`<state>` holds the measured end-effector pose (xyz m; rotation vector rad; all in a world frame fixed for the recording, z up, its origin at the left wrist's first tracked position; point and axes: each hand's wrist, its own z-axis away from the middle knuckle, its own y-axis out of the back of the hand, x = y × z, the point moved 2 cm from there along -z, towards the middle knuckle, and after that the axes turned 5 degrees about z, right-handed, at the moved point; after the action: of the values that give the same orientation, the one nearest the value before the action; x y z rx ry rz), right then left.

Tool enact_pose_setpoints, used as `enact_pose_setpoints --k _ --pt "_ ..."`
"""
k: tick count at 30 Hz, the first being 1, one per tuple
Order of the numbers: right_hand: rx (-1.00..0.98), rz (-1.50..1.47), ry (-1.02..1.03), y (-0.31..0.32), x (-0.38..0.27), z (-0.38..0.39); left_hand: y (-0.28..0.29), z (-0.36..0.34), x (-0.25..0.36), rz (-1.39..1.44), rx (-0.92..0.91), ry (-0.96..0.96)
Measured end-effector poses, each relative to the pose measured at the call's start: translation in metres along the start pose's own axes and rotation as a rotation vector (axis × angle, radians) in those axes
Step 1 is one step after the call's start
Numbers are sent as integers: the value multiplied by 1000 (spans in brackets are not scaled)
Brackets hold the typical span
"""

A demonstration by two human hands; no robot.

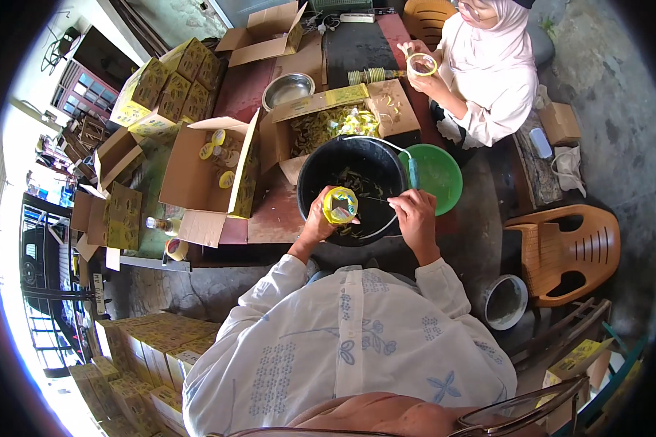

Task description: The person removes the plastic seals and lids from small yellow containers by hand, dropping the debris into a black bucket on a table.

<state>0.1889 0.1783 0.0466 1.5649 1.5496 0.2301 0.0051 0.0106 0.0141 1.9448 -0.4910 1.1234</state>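
My left hand (315, 224) is closed around a small cup with a yellow rim (340, 205), its mouth turned up toward me. Some blue and white shows inside the cup, too small to make out. Fingers of my right hand (415, 216) pinch a thin, stick-like tool (374, 199) whose far end points at the cup. Both hands are above a black bucket (312, 171) holding thin yellowish strips. Against the bucket's right side stands a green basin (446, 180), and the bucket's handle (413, 173) leans that way.
An open carton (290, 138) of yellow strips lies beyond the bucket. Left of it, another carton (186, 175) holds yellow-lidded cups. Further off are a metal bowl (288, 91) and stacked yellow boxes (171, 87). Across, a person (488, 73) holds a cup. An orange chair (568, 251) stands right.
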Motion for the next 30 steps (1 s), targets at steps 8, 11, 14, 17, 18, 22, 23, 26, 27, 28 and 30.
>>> enact_pose_setpoints --k 8,11,14,17,18,22,23,26,27,28,30 --pt "-7 -12 -11 -1 6 8 -1 1 -1 14 -7 -4" --pt "-12 -11 -9 -1 7 8 -1 -1 1 -7 -12 12" --pt "-15 -11 -4 -1 8 8 -1 0 0 -36 -13 3" --pt "-18 -11 -1 -1 7 7 -2 -1 2 17 -1 20" --pt "-22 -11 -1 0 7 7 -2 0 1 27 4 15" --pt "-30 -15 -3 0 7 4 -2 0 0 27 27 -8" --pt "-38 -19 0 -1 7 4 -2 1 0 24 27 -6" --pt "-34 -15 12 0 6 1 -1 1 3 10 42 -25" --pt "-33 -13 19 0 6 -1 -1 2 4 24 50 -16" --pt "-33 -11 22 0 6 -2 -1 1 5 39 58 -7" --pt "-45 -10 20 0 5 -5 0 1 4 40 60 4"
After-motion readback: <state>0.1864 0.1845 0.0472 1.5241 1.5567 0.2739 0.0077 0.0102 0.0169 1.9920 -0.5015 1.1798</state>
